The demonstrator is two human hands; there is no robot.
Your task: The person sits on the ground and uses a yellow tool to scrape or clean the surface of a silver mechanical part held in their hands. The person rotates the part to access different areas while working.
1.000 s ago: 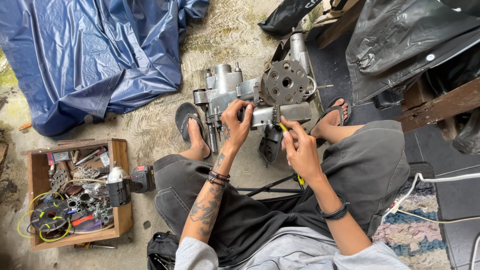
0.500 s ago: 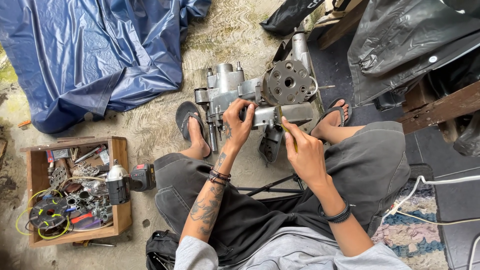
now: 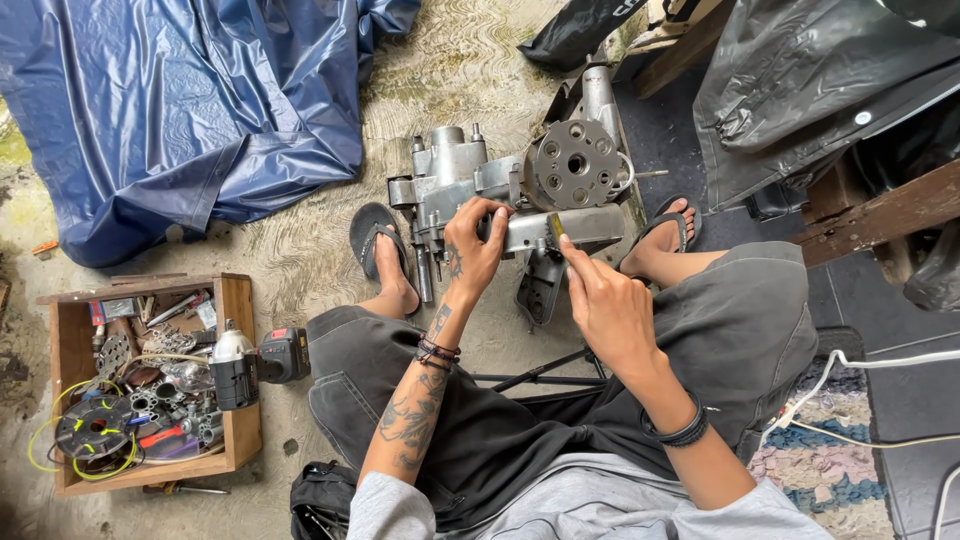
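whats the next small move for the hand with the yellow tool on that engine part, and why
Probably a short push of the yellow-handled tool along the edge of the flat metal cover. The right hand already has its tip set against that edge, and the left hand grips the engine casing beside it, steadying it. What the tip engages is too small to tell.

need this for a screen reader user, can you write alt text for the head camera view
Seated on a concrete floor, a person grips a grey metal engine assembly with the left hand while the right hand holds a yellow-handled tool against it. A wooden box of tools sits to their left with a cordless drill on its edge, and a blue tarp lies beyond.
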